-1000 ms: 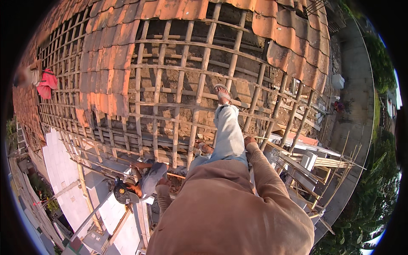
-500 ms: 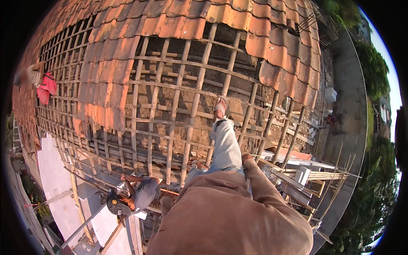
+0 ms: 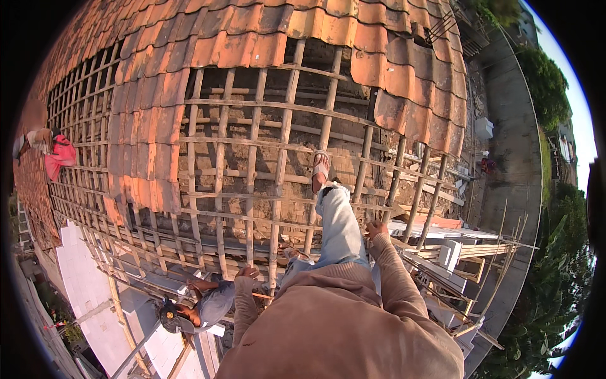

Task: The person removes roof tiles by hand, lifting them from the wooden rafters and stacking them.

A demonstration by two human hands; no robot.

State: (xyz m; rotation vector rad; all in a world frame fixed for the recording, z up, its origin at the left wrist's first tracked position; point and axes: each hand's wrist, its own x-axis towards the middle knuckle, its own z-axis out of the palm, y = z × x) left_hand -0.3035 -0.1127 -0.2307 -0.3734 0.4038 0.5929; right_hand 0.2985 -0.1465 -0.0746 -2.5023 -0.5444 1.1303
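Note:
My right hand (image 3: 377,228) is beside my right thigh, near the bare roof frame. Its fingers show, loosely apart, with nothing visible in them. On the other side, my left hand (image 3: 247,271) is held out from my body, above the lower part of the wooden roof frame (image 3: 251,167). Its fingers look loosely stretched, and I see nothing in them. One sandalled foot (image 3: 320,167) stands forward on the battens. My other foot (image 3: 291,252) is lower down and partly hidden. Orange clay tiles (image 3: 151,120) cover the roof around the uncovered lattice.
A person in a dark cap (image 3: 173,317) and grey shirt is at the lower left, close to my left arm. Farther left, another person is beside a red cloth (image 3: 61,158). Bamboo scaffolding (image 3: 470,309) stands at the lower right. Behind it runs a concrete strip (image 3: 514,151).
My left hand has come into sight, reaching outward. My right hand has risen slightly from my thigh. The roof has shifted leftward in view, and the capped person has lowered their arm.

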